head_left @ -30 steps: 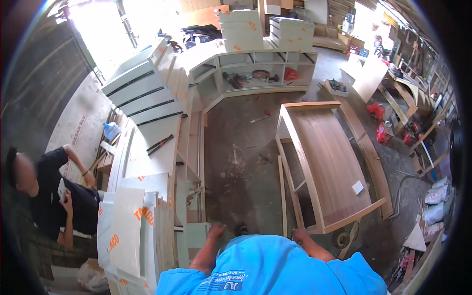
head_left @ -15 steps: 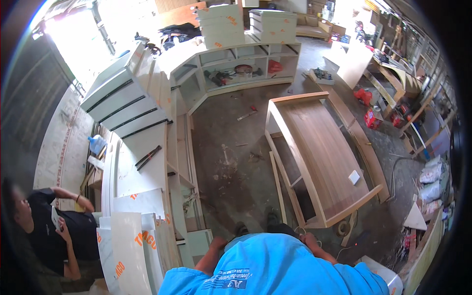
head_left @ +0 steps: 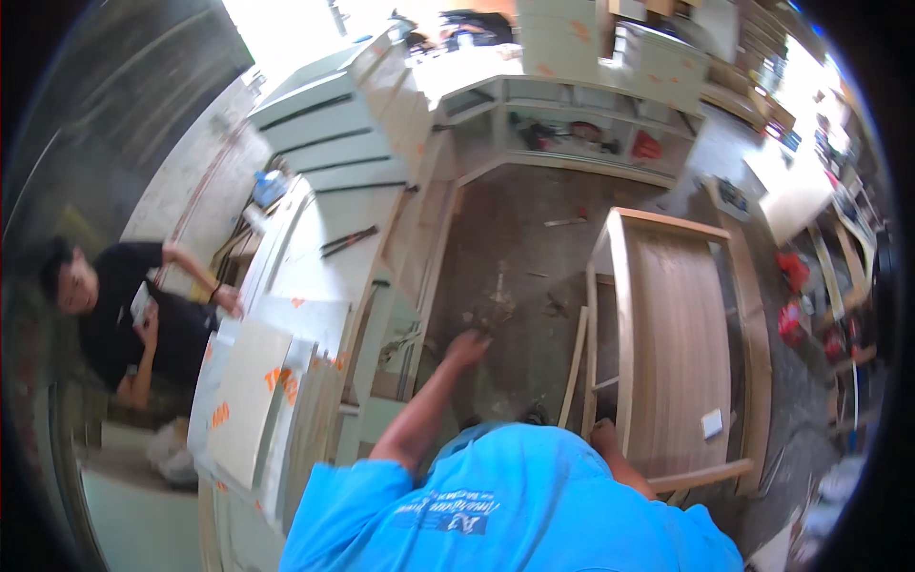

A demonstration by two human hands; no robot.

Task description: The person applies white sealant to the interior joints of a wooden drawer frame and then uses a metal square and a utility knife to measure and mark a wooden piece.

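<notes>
My left hand (head_left: 466, 349) reaches forward over the floor with the arm bent, to the right of the low white cabinet run. Its fingers are smeared by motion; no object shows in it. Low in front of my body, my right hand (head_left: 604, 437) is beside the near left edge of a wooden cabinet frame (head_left: 624, 334). Its fingers are mostly hidden, and I cannot tell whether it touches the frame. A small white square piece (head_left: 712, 423) lies on the frame's brown wood-grain panel (head_left: 677, 353).
A narrow wooden strip (head_left: 573, 367) leans along the frame's left side. To the left, long-handled pliers or cutters (head_left: 350, 241) lie on a white cabinet top, near stacked white panels (head_left: 250, 405). A person in a black shirt (head_left: 143, 315) stands beyond, holding a white object.
My left hand has risen forward from beside my body. The view has swung left, shifting the scene rightward. The other person's arm now reaches toward the white panels.
</notes>
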